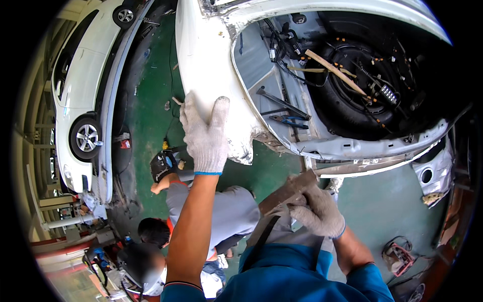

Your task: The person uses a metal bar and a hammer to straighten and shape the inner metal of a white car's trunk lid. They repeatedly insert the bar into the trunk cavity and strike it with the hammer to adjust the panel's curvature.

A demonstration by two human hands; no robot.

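Observation:
My left hand (206, 133), in a pale knitted work glove, rests with thumb and fingers spread on the white car's rear body panel (204, 55). Below the panel's lower corner, my right hand (322, 211), gloved too, is closed round a flat, grey-brown board-like piece (287, 194) held slanting in front of my body. I cannot make out what it is made of. The panel's lower corner shows chipped, rough paint. Beside it lies the car's open trunk (347, 148), with blue-handled pliers (289, 121) and a long dark metal tool (284, 103) on its floor.
A wooden stick (337, 73) and loose wiring lie over the round spare-wheel well. At lower left a person in grey trousers (216, 211) bends close to my left arm. Another white car (85, 60) stands on a lift at left. A red machine (397, 256) with cables sits at lower right.

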